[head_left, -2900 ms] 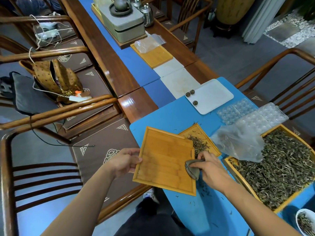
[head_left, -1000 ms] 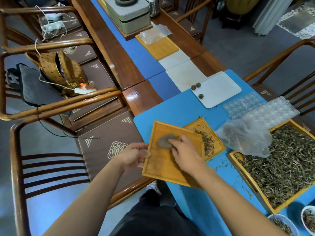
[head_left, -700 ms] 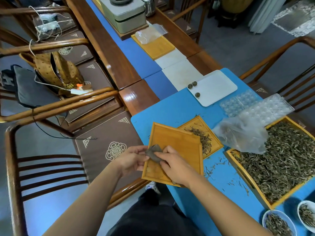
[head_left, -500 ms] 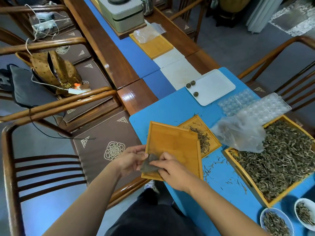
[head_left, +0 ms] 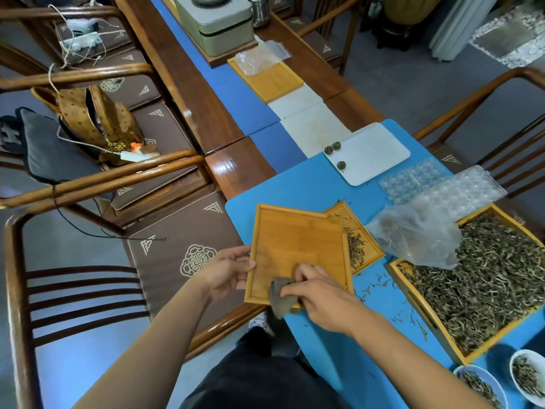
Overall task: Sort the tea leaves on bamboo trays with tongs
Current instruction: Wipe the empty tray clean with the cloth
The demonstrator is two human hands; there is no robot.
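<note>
At counter edge: empty bamboo tray (head_left: 298,246) half overhanging, gripped by left hand (head_left: 227,268), grey cloth (head_left: 280,296) pinched in right hand (head_left: 317,293); tea leaves (head_left: 483,278) rightward; possible tip or spill.

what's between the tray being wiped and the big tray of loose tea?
In the head view, between the wiped tray and the big tea tray: a smaller bamboo tray with some leaves, partly under the wiped one, then blue mat strewn with stray leaves.
</note>
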